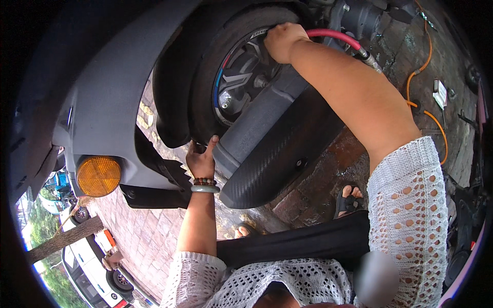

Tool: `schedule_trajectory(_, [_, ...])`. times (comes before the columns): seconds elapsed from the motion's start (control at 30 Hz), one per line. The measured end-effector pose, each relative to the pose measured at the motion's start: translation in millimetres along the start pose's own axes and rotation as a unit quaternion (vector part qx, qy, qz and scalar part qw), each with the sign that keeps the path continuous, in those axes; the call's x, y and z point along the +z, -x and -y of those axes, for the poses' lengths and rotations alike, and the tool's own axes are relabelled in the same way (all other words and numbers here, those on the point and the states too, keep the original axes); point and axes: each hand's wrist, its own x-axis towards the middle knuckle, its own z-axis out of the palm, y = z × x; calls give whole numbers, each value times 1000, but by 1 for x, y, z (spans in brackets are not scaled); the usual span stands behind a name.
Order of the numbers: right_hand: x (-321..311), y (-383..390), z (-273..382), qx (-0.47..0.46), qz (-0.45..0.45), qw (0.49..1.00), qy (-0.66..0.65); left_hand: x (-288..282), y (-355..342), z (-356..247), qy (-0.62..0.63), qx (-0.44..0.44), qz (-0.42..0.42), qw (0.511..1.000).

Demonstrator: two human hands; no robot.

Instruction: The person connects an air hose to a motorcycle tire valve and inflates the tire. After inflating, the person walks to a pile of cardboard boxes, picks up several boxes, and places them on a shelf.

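A scooter's wheel stands in front of me, with a black tire [197, 87] around a dark rim [237, 92] that carries a blue and red stripe. At the upper part of the rim, my right hand [284, 42] is closed around the end of a red hose [339, 35]; its fingertips and whatever the hose end meets are hidden. My left hand [201, 160] is at the tire's lower edge, thumb raised against its side and the other fingers mostly out of sight behind it. Beaded and pale bracelets [205, 188] circle that wrist.
A black exhaust cover [277, 159] and grey pipe [262, 120] lie beside the wheel. An orange reflector [99, 176] sits on the grey body panel [110, 82]. An orange hose [411, 84] and a small white box [440, 94] rest on the wet paving. A white car [84, 269] stands beyond.
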Motion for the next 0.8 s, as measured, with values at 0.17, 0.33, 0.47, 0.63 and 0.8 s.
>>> schedule_trajectory(0.17, [-3, 4, 1, 0, 9, 1000, 10, 1, 4, -10, 15, -20, -1, 1000])
schedule_trajectory(0.33, [-6, 6, 1, 0, 1, 1000, 1, 1, 2, 1, 19, -23, -1, 1000])
schedule_trajectory(0.47, [-4, 4, 1, 14, -8, 1000, -18, 1, -2, 14, 33, 3, -10, 999])
schedule_trajectory(0.63, [0, 3, -1, 9, -7, 1000, -14, 3, 3, -2, 28, -11, -9, 999])
schedule_trajectory(0.8, [0, 2, 0, 3, -20, 1000, -14, 2, 2, 2, 16, -3, -13, 1000])
